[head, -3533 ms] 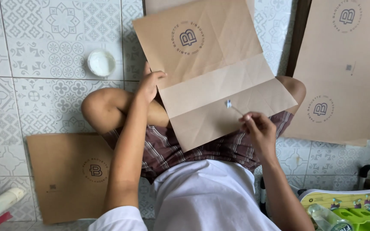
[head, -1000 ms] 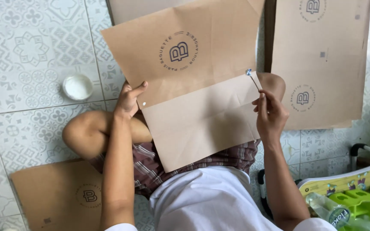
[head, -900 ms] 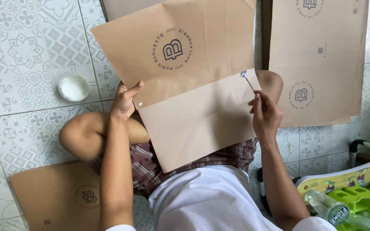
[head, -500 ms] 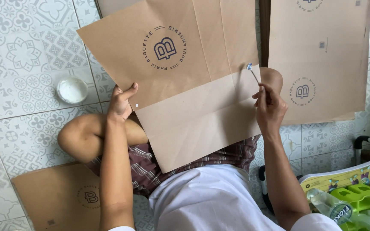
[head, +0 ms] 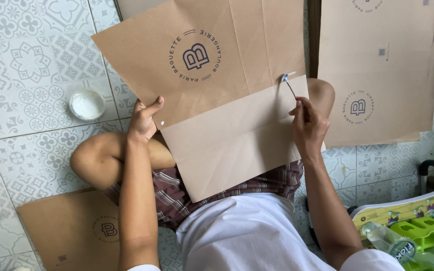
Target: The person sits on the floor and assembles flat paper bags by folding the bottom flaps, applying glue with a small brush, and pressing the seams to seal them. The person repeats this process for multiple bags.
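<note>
A brown paper sheet (head: pixel 217 85) with a round dark-blue printed emblem lies across my lap, its lower flap (head: pixel 232 145) folded over. My left hand (head: pixel 144 120) pinches the sheet at the left end of the fold. My right hand (head: pixel 308 125) holds a thin glue stick (head: pixel 289 86) whose white-tipped end touches the right end of the fold line. I sit cross-legged, my knees showing under the paper.
A small white dish of glue (head: pixel 87 104) sits on the patterned tile floor at the left. More brown sheets lie at the right (head: pixel 377 70) and lower left (head: pixel 76 231). A green and yellow plastic tray (head: pixel 418 221) with a clear bottle (head: pixel 398 246) sits at the lower right.
The view has drifted so the sheet sits further left. My right hand has carried the stick's tip up the fold line from the sheet's middle to its right end.
</note>
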